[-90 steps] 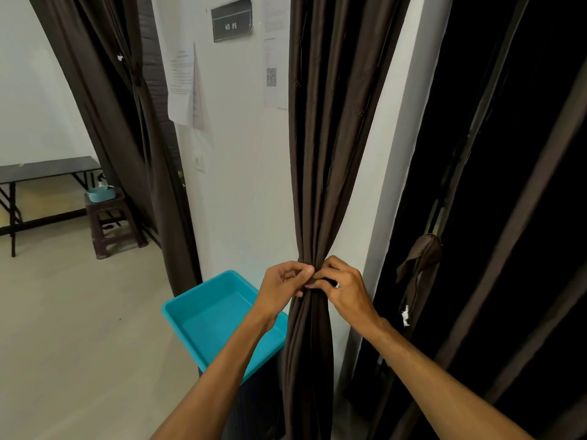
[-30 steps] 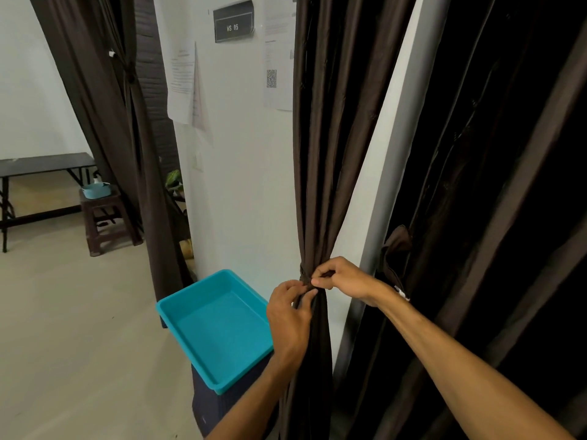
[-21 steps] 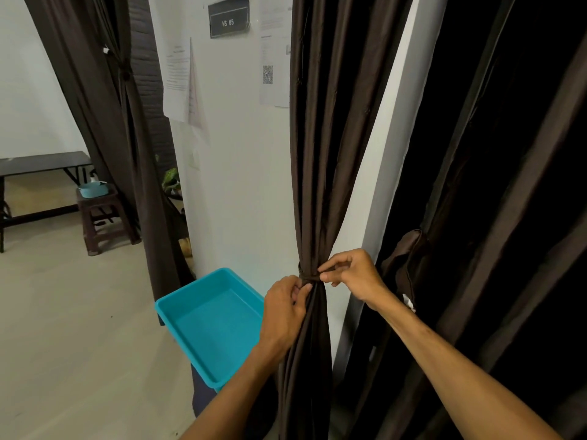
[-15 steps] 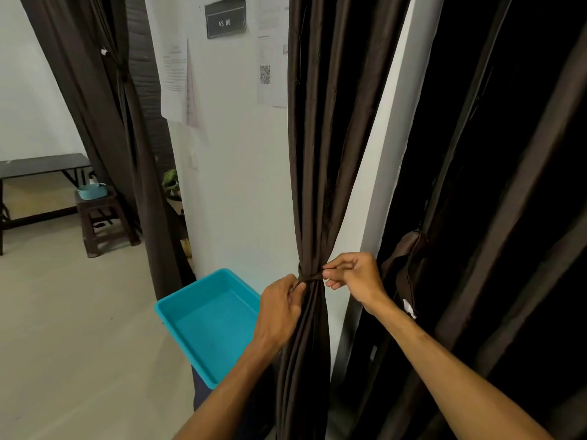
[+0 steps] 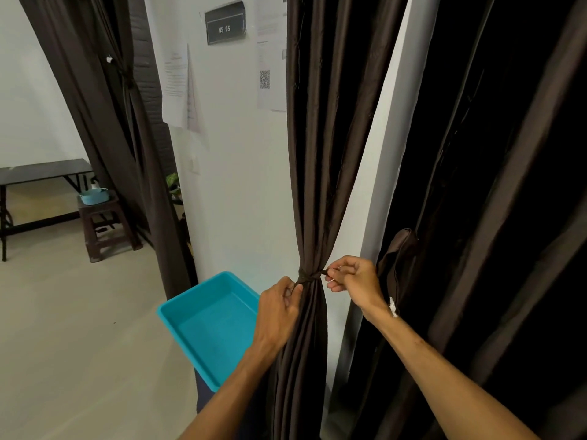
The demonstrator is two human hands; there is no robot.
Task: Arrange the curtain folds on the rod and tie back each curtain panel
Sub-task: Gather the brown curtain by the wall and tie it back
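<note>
- The dark brown satin curtain panel [image 5: 317,154] hangs against the white wall [image 5: 241,185]. It is gathered into a narrow waist about halfway down.
- A thin brown fabric tie [image 5: 308,275] is wrapped round that waist and crosses itself at the front (whether the knot is complete cannot be told).
- The left hand [image 5: 278,308] is at the left side of the waist. Its fingers are curled, and thumb and forefinger pinch one end of the tie against the folds.
- The right hand [image 5: 355,281] is just right of the waist. Its fingers are also curled, pinching the other end of the tie, which runs taut from the wrap to the fingertips.
- A turquoise plastic tray [image 5: 178,315] sits below and left of the hands, near the curtain.
- A second dark brown curtain [image 5: 508,217] fills the right side.
- A black sign [image 5: 225,27] reading "WS 05" is high on the wall.
- Far left, a third brown curtain [image 5: 127,128] hangs tied, and a brown plastic stool [image 5: 104,227] carries a small blue bowl [image 5: 93,195].
</note>
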